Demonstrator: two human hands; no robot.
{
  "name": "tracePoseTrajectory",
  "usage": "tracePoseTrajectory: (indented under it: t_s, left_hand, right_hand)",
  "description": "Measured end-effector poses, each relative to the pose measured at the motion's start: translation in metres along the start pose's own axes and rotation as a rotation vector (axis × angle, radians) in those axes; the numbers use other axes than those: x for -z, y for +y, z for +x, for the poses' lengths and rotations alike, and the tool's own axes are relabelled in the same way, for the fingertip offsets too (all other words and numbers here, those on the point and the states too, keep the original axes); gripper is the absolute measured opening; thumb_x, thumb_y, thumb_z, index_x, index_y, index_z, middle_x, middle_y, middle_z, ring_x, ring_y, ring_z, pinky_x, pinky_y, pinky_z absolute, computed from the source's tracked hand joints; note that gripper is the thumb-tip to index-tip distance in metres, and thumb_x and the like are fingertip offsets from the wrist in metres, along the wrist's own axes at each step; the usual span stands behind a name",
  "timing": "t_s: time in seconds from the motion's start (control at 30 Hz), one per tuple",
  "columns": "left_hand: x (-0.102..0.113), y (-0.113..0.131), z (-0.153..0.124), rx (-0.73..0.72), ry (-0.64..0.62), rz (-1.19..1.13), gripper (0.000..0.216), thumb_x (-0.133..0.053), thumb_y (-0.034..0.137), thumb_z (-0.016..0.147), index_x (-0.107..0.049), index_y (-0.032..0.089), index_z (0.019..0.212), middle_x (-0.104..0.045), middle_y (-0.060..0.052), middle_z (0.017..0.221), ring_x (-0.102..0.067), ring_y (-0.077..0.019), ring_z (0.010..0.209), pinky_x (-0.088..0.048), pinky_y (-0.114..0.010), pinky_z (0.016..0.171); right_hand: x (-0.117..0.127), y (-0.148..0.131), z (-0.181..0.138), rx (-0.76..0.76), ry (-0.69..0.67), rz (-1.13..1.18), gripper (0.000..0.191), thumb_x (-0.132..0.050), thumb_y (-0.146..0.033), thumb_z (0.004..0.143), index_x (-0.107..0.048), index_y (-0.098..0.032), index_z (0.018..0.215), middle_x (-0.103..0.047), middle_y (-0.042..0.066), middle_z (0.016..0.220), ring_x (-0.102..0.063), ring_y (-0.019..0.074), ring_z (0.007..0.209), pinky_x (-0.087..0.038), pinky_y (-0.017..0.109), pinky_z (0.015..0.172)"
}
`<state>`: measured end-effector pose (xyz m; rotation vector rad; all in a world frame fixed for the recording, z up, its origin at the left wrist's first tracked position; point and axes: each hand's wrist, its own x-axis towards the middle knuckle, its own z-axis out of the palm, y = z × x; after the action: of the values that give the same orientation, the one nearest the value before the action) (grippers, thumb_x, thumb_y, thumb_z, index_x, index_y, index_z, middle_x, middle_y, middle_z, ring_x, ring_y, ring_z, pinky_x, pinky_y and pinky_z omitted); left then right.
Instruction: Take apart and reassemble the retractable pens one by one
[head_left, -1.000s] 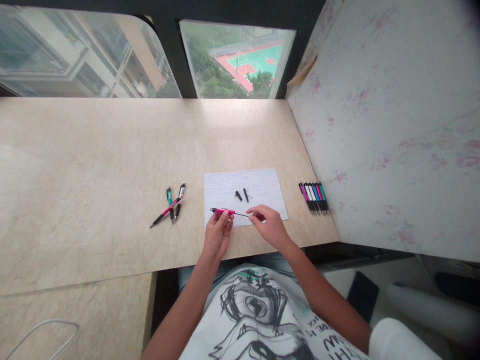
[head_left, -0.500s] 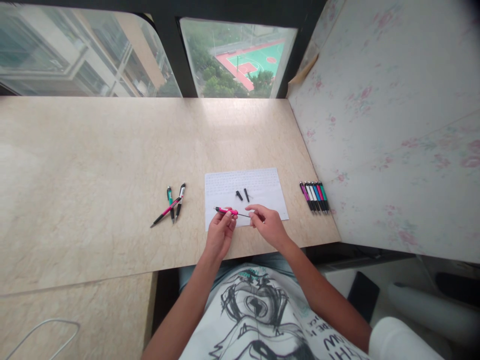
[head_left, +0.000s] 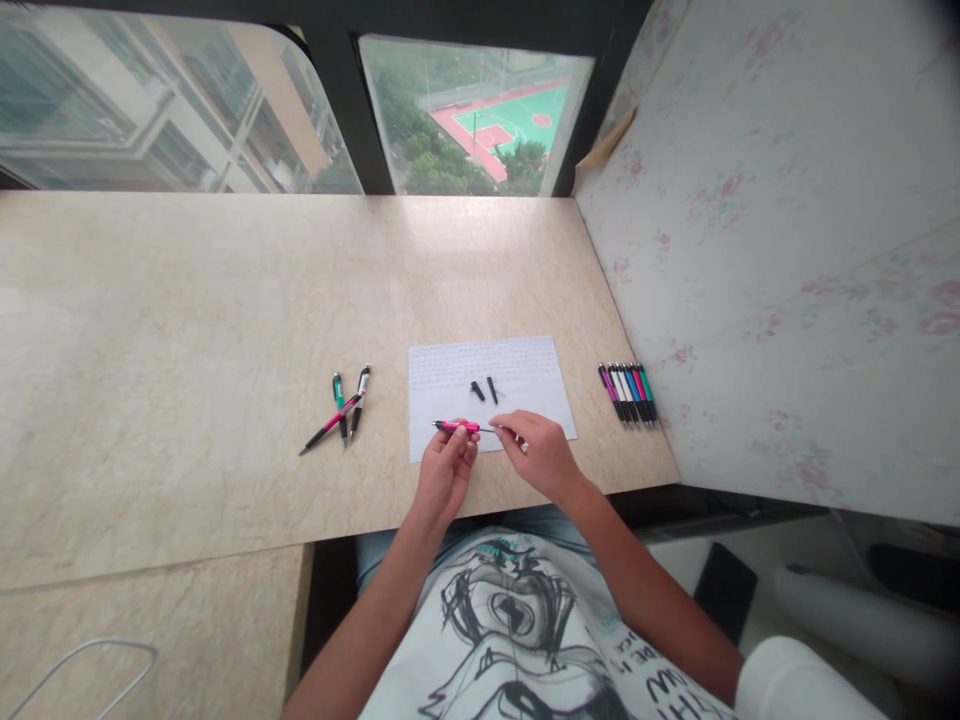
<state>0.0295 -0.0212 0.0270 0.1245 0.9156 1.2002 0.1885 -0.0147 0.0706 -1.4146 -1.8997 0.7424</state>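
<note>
My left hand (head_left: pixel 446 472) grips a pink pen barrel (head_left: pixel 456 426) level over the near edge of a white sheet of paper (head_left: pixel 525 385). My right hand (head_left: pixel 536 452) pinches the thin dark refill (head_left: pixel 486 429) that sticks out of the barrel's right end. Two small black pen parts (head_left: pixel 484 390) lie on the paper just beyond my hands.
Three pens (head_left: pixel 343 406) lie crossed on the beige desk (head_left: pixel 187 330) to the left. A row of several pens (head_left: pixel 628 393) lies at the desk's right edge by a floral wall panel (head_left: pixel 772 250). Windows run along the far side. A white cable (head_left: pixel 75 665) lies lower left.
My hands have closed together and the refill has slid further into the pink barrel, so less of it shows. Everything else on the desk is unmoved.
</note>
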Motion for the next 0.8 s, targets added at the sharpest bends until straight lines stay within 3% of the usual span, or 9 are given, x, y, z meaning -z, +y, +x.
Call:
tracePoseTrajectory:
  t_s: [0.17, 0.3, 0.4, 0.57, 0.67, 0.8]
  left_hand:
    - [0.001, 0.005, -0.001, 0.02, -0.056, 0.014, 0.019, -0.075, 0.015, 0.074, -0.067, 0.013, 0.092, -0.069, -0.005, 0.09, -0.064, -0.0076, 0.075, -0.052, -0.014, 0.066]
    - [0.003, 0.006, 0.003, 0.019, -0.04, -0.03, 0.017, -0.072, 0.011, 0.076, -0.067, 0.012, 0.092, -0.069, -0.006, 0.089, -0.064, -0.0074, 0.074, -0.054, -0.014, 0.069]
    - [0.004, 0.007, 0.006, 0.044, 0.001, -0.109, 0.011, -0.068, 0.009, 0.079, -0.066, 0.011, 0.09, -0.068, -0.006, 0.085, -0.064, -0.0075, 0.072, -0.054, -0.013, 0.065]
    - [0.006, 0.012, 0.007, 0.066, 0.058, -0.19, 0.008, -0.06, 0.006, 0.084, -0.066, 0.01, 0.086, -0.066, -0.005, 0.081, -0.064, -0.0072, 0.071, -0.053, -0.011, 0.06]
    - [0.007, 0.013, 0.008, 0.064, 0.065, -0.197, 0.008, -0.059, 0.005, 0.084, -0.066, 0.009, 0.086, -0.066, -0.005, 0.081, -0.064, -0.0075, 0.071, -0.053, -0.011, 0.06]
    - [0.008, 0.013, 0.008, 0.065, 0.063, -0.206, 0.008, -0.06, 0.005, 0.083, -0.066, 0.009, 0.087, -0.065, -0.006, 0.081, -0.064, -0.0077, 0.071, -0.053, -0.011, 0.06]
  right_hand:
    - [-0.001, -0.002, -0.001, -0.209, -0.083, 0.107, 0.024, -0.049, -0.024, 0.093, -0.066, -0.024, 0.111, -0.065, -0.003, 0.059, -0.064, 0.0151, 0.058, -0.049, 0.026, 0.064]
    - [0.004, -0.007, -0.001, -0.212, -0.158, 0.211, 0.028, -0.051, -0.034, 0.094, -0.063, -0.023, 0.117, -0.071, -0.001, 0.07, -0.068, 0.0151, 0.066, -0.049, 0.025, 0.066]
    - [0.007, -0.003, 0.002, -0.226, -0.097, 0.215, 0.033, -0.041, -0.039, 0.099, -0.061, -0.021, 0.118, -0.072, 0.002, 0.079, -0.069, 0.0158, 0.072, -0.049, 0.025, 0.068]
    - [0.0, 0.026, 0.014, -0.214, 0.064, -0.178, 0.025, -0.045, -0.026, 0.095, -0.065, -0.017, 0.107, -0.068, 0.009, 0.096, -0.064, 0.0214, 0.088, -0.048, 0.032, 0.081]
    - [-0.009, 0.042, 0.02, -0.189, 0.04, -0.358, 0.028, -0.048, -0.017, 0.09, -0.064, -0.014, 0.113, -0.063, 0.013, 0.104, -0.06, 0.0242, 0.097, -0.047, 0.035, 0.086]
    - [-0.017, 0.05, 0.023, -0.186, 0.006, -0.433, 0.033, -0.05, -0.016, 0.089, -0.06, -0.016, 0.12, -0.058, 0.013, 0.11, -0.058, 0.0243, 0.098, -0.048, 0.035, 0.085]
